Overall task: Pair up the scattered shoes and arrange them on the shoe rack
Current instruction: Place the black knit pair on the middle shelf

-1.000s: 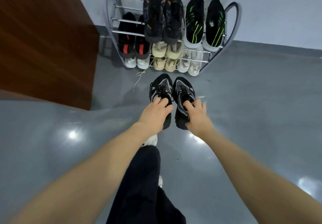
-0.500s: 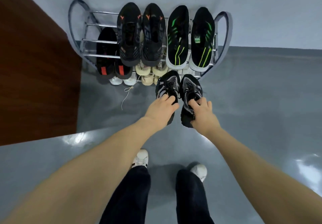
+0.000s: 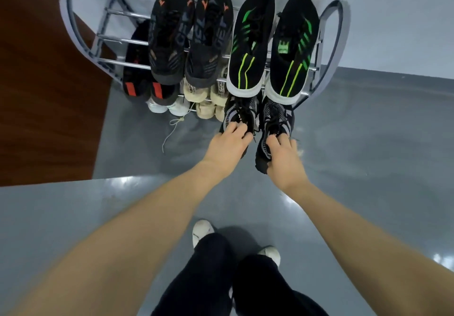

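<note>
My left hand (image 3: 229,144) grips the left shoe (image 3: 238,115) of a black-and-grey knit pair at its opening. My right hand (image 3: 282,154) grips the right shoe (image 3: 276,119) the same way. Both shoes point toes-first under the right end of the metal shoe rack (image 3: 329,52), their toes hidden beneath the green-striped black pair (image 3: 272,45) on the top shelf. A black pair with orange marks (image 3: 191,35) sits left of those.
Lower shelves hold a black pair with red tabs (image 3: 141,79), beige shoes (image 3: 206,94) and white shoes (image 3: 163,106); a loose lace (image 3: 172,128) trails on the grey floor. A brown wooden panel (image 3: 41,89) stands left. My own white shoes (image 3: 201,232) are below.
I have stepped closer to the rack. Both hands have carried the black-and-grey pair forward, so its toes now go in under the rack's right end.
</note>
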